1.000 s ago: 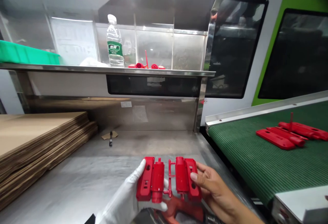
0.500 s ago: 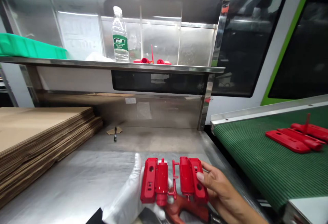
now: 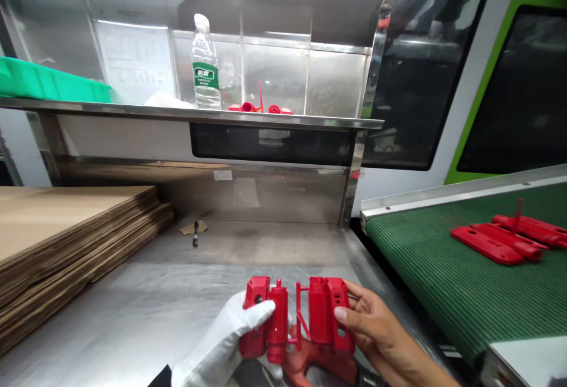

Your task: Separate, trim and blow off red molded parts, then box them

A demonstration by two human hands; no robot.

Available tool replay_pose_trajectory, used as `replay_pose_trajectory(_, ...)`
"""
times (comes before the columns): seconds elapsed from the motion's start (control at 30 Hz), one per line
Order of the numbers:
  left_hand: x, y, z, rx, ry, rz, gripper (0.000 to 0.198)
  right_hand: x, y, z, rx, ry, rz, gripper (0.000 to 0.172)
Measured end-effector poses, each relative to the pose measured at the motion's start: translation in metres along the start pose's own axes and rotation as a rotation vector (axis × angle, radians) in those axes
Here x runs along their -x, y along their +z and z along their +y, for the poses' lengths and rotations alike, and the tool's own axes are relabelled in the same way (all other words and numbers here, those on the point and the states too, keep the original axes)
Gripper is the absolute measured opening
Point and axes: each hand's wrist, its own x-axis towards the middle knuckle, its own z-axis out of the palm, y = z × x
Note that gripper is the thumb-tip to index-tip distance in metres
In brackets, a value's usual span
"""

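Note:
A red moulded plastic part (image 3: 278, 319) is held upright in front of me, with two cylinders and two flat, holed side plates. A thin sprue with a slanted piece runs between its halves. My left hand (image 3: 221, 334), in a white glove, grips the left plate with the thumb across its front. The bare right hand (image 3: 376, 328) pinches the right plate, thumb in front and fingers behind. Below and partly behind the part is a tool with a reddish-orange handle (image 3: 305, 363); most of it is hidden and I cannot make out its kind.
A green conveyor belt (image 3: 425, 292) at right carries another red moulding (image 3: 496, 242). Cardboard sheets (image 3: 80, 245) are stacked at left. A marker (image 3: 195, 234) lies on the metal table (image 3: 177, 298). The shelf (image 3: 150, 110) above holds a water bottle (image 3: 205, 65), a green tray (image 3: 48, 83) and red parts (image 3: 248, 107).
My left thumb has come down over the left plate; before, it was raised beside it. A sprue piece between the halves now slants. The view has shifted slightly.

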Motion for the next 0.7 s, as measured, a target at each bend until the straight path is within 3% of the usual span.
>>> replay_pose_trajectory(0.07, 0.001, 0.001, 0.003, -0.005, -0.008, -0.049, 0.023, -0.001, 0.0, 0.0, 0.011, -0.005, 0.006, 0.048)
replay_pose_trajectory(0.17, 0.003, 0.004, 0.005, -0.023, 0.007, -0.011, 0.02, -0.001, -0.002, 0.001, 0.086, -0.034, 0.018, 0.047)
replay_pose_trajectory(0.3, 0.002, -0.003, -0.001, 0.01, -0.022, 0.057, 0.022, 0.003, -0.012, 0.006, 0.415, -0.163, 0.093, 0.042)
replay_pose_trajectory(0.4, -0.001, -0.008, -0.007, 0.1, -0.098, 0.099, 0.026, 0.009, -0.019, 0.006, 0.822, -0.504, 0.094, 0.028)
replay_pose_trajectory(0.53, 0.001, -0.005, -0.004, 0.298, -0.259, 0.316, 0.031, 0.015, -0.017, -0.003, 1.339, -1.067, -0.046, 0.042)
replay_pose_trajectory(0.6, 0.009, -0.002, 0.002, 0.369, -0.212, 0.384, 0.025, 0.017, -0.01, -0.009, 1.437, -1.184, -0.04, 0.042)
replay_pose_trajectory(0.7, 0.033, 0.001, 0.012, 0.346, -0.228, 0.374, 0.022, 0.026, 0.004, -0.017, 1.489, -1.239, -0.093, 0.042)
